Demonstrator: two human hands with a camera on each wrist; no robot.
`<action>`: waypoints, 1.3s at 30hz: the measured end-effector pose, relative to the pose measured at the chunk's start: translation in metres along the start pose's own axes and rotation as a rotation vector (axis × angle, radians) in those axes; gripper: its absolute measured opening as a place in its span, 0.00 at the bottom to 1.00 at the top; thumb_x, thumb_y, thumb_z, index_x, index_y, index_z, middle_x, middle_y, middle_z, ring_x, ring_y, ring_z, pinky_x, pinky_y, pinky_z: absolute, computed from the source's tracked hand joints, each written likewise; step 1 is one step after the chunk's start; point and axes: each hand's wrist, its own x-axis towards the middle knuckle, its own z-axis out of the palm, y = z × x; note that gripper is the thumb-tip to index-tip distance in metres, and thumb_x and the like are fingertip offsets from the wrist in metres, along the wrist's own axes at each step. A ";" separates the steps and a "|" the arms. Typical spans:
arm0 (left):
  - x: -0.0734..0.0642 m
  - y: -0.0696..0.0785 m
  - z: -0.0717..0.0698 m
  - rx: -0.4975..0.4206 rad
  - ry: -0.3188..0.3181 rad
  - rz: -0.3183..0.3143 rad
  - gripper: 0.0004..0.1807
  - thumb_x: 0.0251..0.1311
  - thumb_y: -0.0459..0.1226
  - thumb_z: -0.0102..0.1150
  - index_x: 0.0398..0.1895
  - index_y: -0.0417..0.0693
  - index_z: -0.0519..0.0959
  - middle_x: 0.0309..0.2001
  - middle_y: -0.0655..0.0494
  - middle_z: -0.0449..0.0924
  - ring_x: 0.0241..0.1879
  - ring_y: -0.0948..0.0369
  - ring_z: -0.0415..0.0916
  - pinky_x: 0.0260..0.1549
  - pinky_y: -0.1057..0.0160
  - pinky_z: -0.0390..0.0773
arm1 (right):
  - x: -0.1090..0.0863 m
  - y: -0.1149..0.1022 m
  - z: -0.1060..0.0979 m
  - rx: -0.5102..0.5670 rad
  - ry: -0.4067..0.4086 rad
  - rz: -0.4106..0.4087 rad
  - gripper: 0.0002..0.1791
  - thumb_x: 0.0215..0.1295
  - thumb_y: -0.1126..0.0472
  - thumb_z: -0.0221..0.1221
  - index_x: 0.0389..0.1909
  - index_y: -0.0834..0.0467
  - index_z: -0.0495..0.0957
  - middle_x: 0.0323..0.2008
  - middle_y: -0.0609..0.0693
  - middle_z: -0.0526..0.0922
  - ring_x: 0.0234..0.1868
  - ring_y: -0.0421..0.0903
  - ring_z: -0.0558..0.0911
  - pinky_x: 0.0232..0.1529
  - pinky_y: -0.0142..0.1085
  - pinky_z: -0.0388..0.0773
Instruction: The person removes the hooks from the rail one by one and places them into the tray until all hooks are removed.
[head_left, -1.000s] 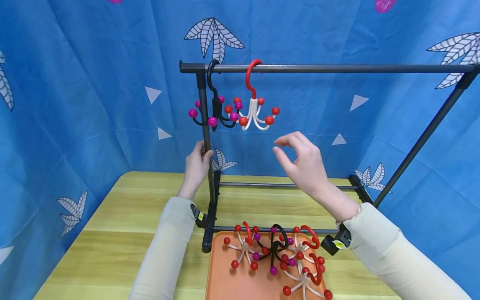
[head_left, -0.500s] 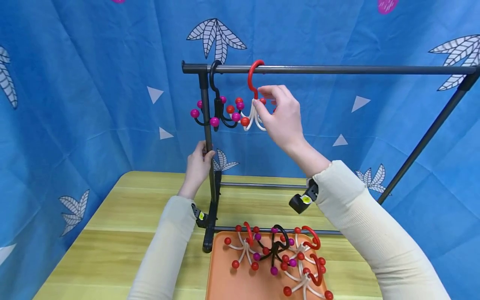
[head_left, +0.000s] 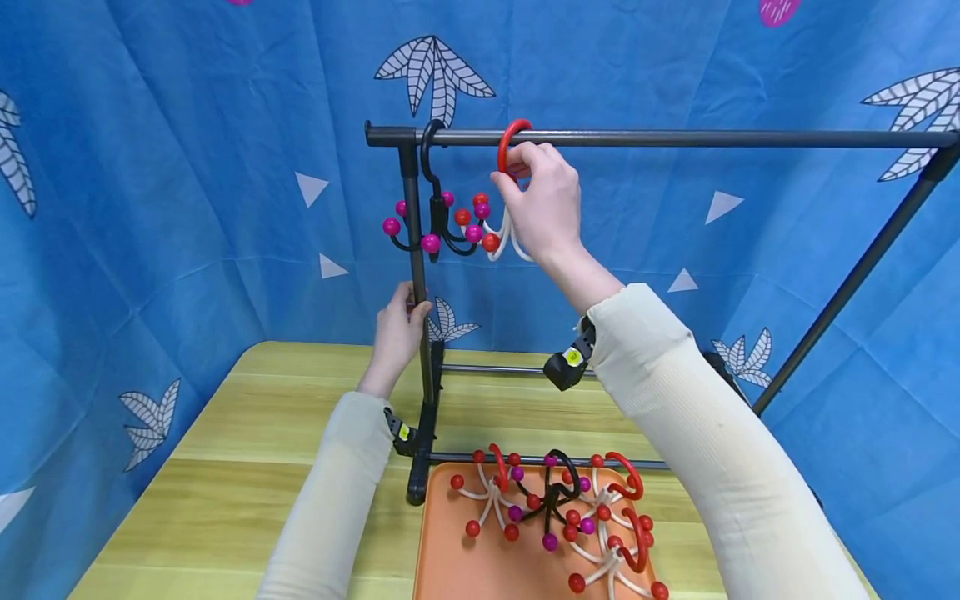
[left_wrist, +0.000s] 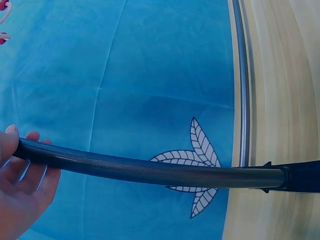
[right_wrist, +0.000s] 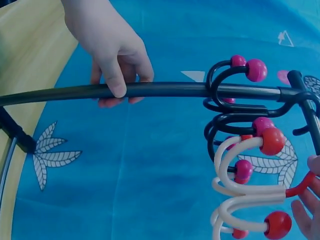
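Note:
My left hand (head_left: 397, 332) grips the left upright post (head_left: 418, 265) of a dark metal clothes rack; in the left wrist view its thumb and fingers lie round the post (left_wrist: 120, 167). My right hand (head_left: 549, 198) holds the red hook of a white multi-arm hanger (head_left: 504, 225) with red balls, hung over the top rail (head_left: 675, 139). The right wrist view shows those fingers (right_wrist: 312, 192) at the red hook (right_wrist: 300, 186), partly cut off by the edge. Left of it hangs a black hanger (head_left: 437, 215) with magenta balls. The right hand hides part of the white hanger.
An orange tray (head_left: 472, 575) stands at the rack's front on the wooden table (head_left: 225, 483). In it lie several more hangers, white ones (head_left: 491, 496) with red hooks and a black one (head_left: 553, 497). A blue curtain (head_left: 615, 75) hangs behind the rack.
My right hand has moved up and left from beside the white hanger to its red hook. The left hand has stayed on the post. Both hung hangers keep their places on the rail.

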 end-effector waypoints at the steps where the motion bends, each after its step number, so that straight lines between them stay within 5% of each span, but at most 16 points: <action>1: 0.000 0.000 0.000 0.001 -0.001 -0.003 0.14 0.65 0.39 0.47 0.52 0.44 0.67 0.43 0.47 0.76 0.45 0.51 0.76 0.41 0.52 0.77 | 0.000 0.000 -0.001 0.006 0.000 0.001 0.16 0.59 0.54 0.60 0.44 0.58 0.77 0.43 0.51 0.78 0.44 0.42 0.76 0.44 0.28 0.74; 15: -0.001 -0.001 -0.001 -0.008 -0.005 -0.002 0.15 0.65 0.39 0.47 0.52 0.44 0.68 0.43 0.47 0.76 0.44 0.51 0.76 0.39 0.52 0.76 | 0.001 0.003 -0.033 0.062 0.066 -0.006 0.15 0.59 0.53 0.59 0.43 0.58 0.78 0.42 0.50 0.78 0.43 0.38 0.77 0.44 0.25 0.75; 24: -0.001 -0.001 0.000 -0.001 0.002 0.014 0.15 0.65 0.39 0.47 0.52 0.43 0.67 0.42 0.47 0.76 0.44 0.51 0.76 0.38 0.52 0.76 | -0.027 0.020 -0.051 0.078 0.091 -0.034 0.15 0.58 0.52 0.60 0.43 0.57 0.78 0.42 0.49 0.78 0.44 0.38 0.78 0.45 0.29 0.76; 39: -0.001 -0.003 0.002 -0.012 0.008 0.007 0.14 0.65 0.39 0.47 0.51 0.46 0.68 0.42 0.48 0.77 0.44 0.52 0.77 0.38 0.52 0.76 | -0.068 0.039 -0.054 0.183 0.082 -0.100 0.14 0.56 0.58 0.63 0.41 0.61 0.79 0.39 0.52 0.78 0.41 0.40 0.77 0.45 0.37 0.78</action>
